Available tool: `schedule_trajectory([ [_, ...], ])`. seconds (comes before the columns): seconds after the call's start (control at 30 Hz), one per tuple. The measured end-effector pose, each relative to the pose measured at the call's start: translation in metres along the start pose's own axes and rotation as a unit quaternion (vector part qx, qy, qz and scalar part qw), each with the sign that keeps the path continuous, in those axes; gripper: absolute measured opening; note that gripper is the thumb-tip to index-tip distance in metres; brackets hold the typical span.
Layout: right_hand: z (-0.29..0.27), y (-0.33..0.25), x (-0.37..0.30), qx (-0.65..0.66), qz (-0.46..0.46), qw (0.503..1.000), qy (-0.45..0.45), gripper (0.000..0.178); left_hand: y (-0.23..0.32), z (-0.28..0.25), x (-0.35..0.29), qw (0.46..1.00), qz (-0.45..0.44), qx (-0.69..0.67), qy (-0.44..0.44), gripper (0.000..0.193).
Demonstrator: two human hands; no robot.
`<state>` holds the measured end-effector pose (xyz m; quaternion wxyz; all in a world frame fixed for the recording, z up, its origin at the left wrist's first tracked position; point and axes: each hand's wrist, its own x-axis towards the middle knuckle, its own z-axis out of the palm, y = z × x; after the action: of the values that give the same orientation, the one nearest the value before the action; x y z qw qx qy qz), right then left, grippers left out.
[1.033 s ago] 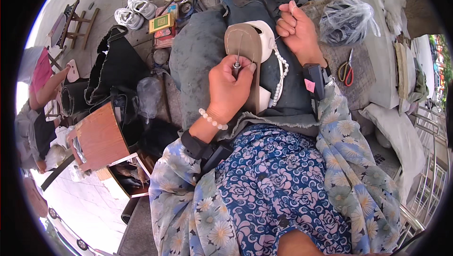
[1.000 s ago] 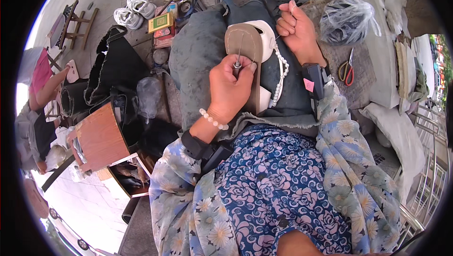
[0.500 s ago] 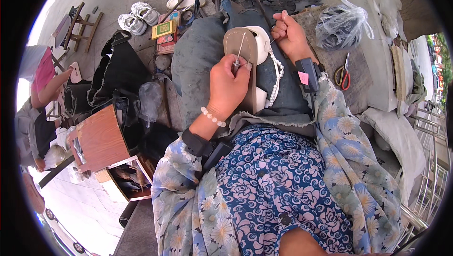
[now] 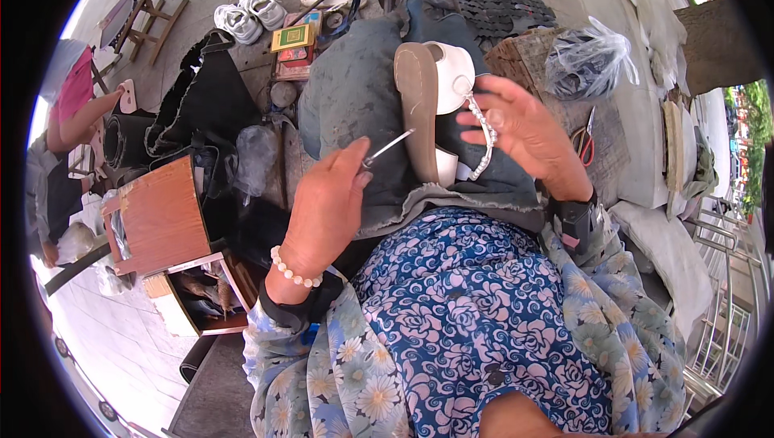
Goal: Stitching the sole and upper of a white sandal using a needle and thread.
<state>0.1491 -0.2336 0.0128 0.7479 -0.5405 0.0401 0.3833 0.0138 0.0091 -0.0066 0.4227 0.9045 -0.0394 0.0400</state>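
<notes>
A white sandal (image 4: 455,75) lies on the dark cloth over my lap, its tan sole (image 4: 418,107) turned to the left. A line of stitching shows near the sole's toe end. My left hand (image 4: 329,196) is closed round an awl (image 4: 390,148), whose thin metal shaft points up and right to the sole's edge. Whether the tip touches the sole I cannot tell. On the other side, my right hand (image 4: 524,127) has its fingers apart beside the sandal's beaded strap (image 4: 484,127), partly overlapping it. No thread can be made out in that hand.
Scissors (image 4: 586,139) and a clear plastic bag (image 4: 592,59) lie on the right. To the left stand a wooden box (image 4: 157,216) and black sheet material (image 4: 205,103). White shoes (image 4: 250,14) are at the back; another person's leg (image 4: 101,107) shows far left.
My left hand has drawn back down and left from the sole with the awl. My right hand has come down from beyond the sandal to its strap, its fingers opening.
</notes>
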Motion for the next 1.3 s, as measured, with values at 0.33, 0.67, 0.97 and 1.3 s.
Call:
schedule_trajectory([
  [0.33, 0.023, 0.029, 0.008, -0.171, -0.035, 0.984, -0.02, 0.046, 0.015, 0.009, 0.016, 0.993, -0.011, 0.111, -0.023, 0.045],
  [0.67, 0.02, 0.033, 0.01, -0.085, -0.003, 0.996, 0.004, 0.036, 0.007, 0.015, 0.016, 0.999, -0.038, -0.009, 0.03, 0.04],
  [0.97, 0.017, 0.035, 0.012, -0.09, -0.04, 0.995, -0.024, 0.031, 0.008, 0.016, 0.019, 0.999, -0.043, -0.003, 0.022, 0.04],
  [1.3, 0.02, 0.033, 0.019, -0.309, -0.148, 0.939, -0.037, 0.02, 0.013, -0.012, 0.036, 0.987, 0.005, 0.144, -0.069, 0.04],
])
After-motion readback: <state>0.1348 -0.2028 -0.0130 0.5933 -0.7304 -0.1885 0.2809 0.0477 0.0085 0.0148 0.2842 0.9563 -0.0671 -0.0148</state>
